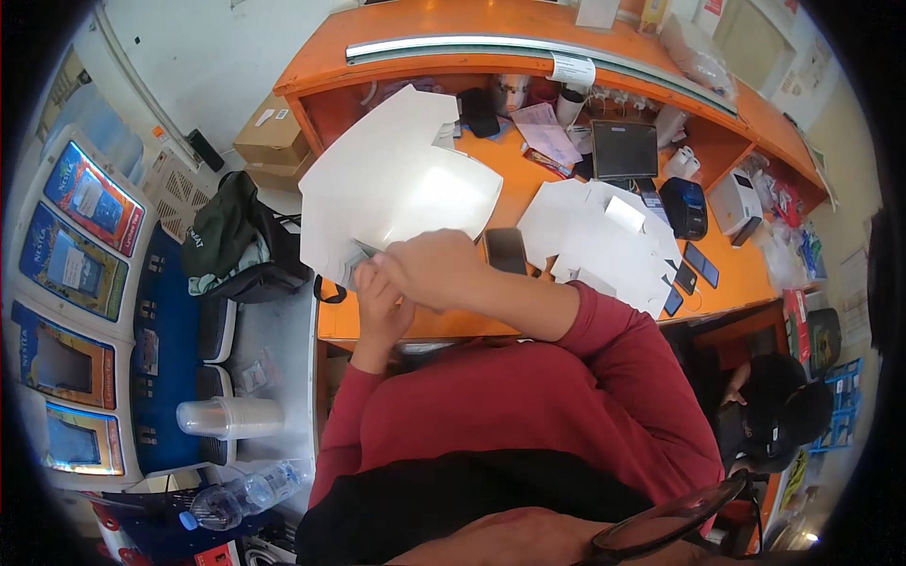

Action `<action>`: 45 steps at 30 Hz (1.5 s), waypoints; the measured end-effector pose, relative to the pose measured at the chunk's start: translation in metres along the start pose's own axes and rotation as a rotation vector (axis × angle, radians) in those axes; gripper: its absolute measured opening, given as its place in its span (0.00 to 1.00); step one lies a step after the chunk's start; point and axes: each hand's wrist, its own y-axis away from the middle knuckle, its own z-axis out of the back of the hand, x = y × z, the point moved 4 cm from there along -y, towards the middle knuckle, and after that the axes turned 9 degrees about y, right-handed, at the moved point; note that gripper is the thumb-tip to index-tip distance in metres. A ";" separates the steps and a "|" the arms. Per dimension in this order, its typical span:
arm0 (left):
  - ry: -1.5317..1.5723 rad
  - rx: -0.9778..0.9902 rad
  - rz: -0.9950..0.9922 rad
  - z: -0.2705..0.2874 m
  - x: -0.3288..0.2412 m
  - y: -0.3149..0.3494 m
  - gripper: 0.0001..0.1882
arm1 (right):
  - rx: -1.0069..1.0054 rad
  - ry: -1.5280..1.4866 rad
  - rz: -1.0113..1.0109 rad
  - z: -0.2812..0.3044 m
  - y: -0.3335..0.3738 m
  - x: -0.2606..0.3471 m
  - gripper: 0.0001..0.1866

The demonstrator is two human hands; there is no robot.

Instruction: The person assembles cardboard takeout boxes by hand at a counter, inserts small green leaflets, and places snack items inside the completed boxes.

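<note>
A stack of white die-cut cardboard sheets (344,179) lies at the left end of the orange desk, its top sheet (444,193) glossy and bent upward. At the stack's near edge, my left hand (379,300) has its fingers curled and pinches a small corner flap. Close against it, my right hand (436,269) reaches across from the right, closed on the same cardboard edge; its fingertips are partly hidden. A dark phone (506,250) rests just right of my right hand. Further right, more flat white cardboard pieces (590,236) are spread over the desk.
A raised orange shelf (453,42) runs along the desk's far side. A dark screen (624,149), a black printer (683,208) and several phones stand or lie at right. At left are a dark green bag (231,226), stacked clear cups (229,417) and drink dispensers (71,274).
</note>
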 end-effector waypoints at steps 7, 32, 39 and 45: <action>0.000 0.046 0.057 -0.002 -0.006 -0.004 0.13 | -0.517 -0.346 0.163 -0.002 0.024 -0.020 0.16; 0.421 0.268 -0.233 -0.144 -0.139 -0.059 0.15 | 0.217 -0.489 -0.777 -0.117 0.288 -0.420 0.16; 0.466 0.376 -0.114 -0.200 -0.176 -0.071 0.17 | 0.481 -0.620 -0.626 -0.107 0.291 -0.427 0.18; 0.449 0.445 -0.044 -0.238 -0.202 -0.074 0.16 | 0.655 -0.655 -0.458 -0.109 0.282 -0.435 0.20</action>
